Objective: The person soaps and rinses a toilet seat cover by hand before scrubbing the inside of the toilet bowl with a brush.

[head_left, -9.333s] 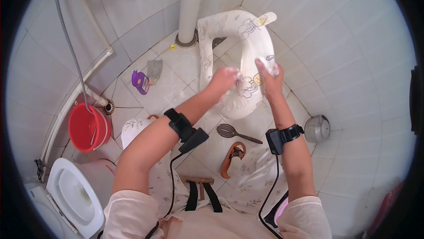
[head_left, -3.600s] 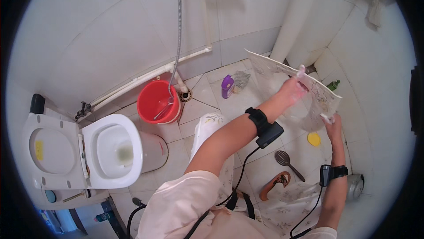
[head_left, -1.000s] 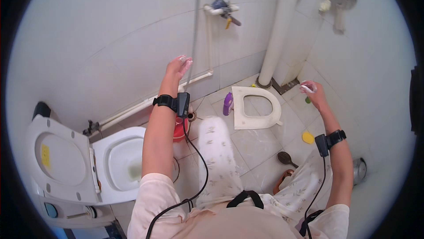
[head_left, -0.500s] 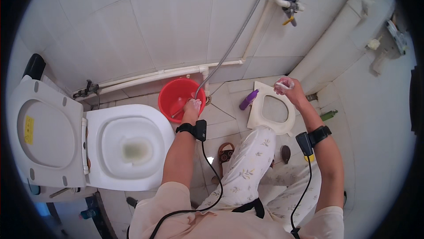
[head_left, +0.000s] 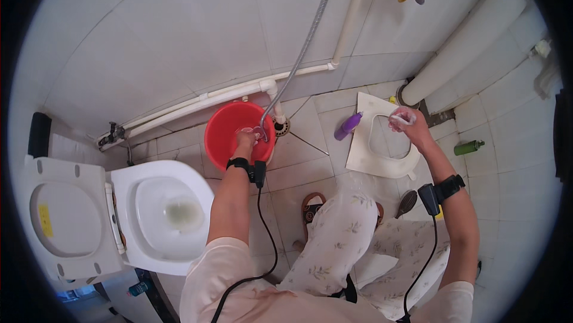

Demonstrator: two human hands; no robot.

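Observation:
My left hand (head_left: 248,137) reaches down into the red bucket (head_left: 216,138), its fingers curled. Beside those fingers the end of a grey metal hose (head_left: 298,54) bends into the bucket. Whether the fingers touch the hose or grip something small is unclear. My right hand (head_left: 412,125) is closed around something white (head_left: 404,119), too small to name, above the far right of a cream toilet seat (head_left: 363,156) lying on the floor. A purple bottle (head_left: 348,126) lies by that seat's left edge. Both hands have a whitish sheen.
On the left stands a white toilet (head_left: 134,242) with its seat and lid (head_left: 62,260) raised. Pipes (head_left: 227,91) run along the wall behind the bucket. A floor drain (head_left: 280,126) sits beside it. A green bottle (head_left: 469,147) and a dark brush (head_left: 407,202) lie at right.
The view has shifted, so the tap slides toward the upper edge. My left hand sits farther left in the bucket, apart from the hose's bend. My right hand stays closed above the seat.

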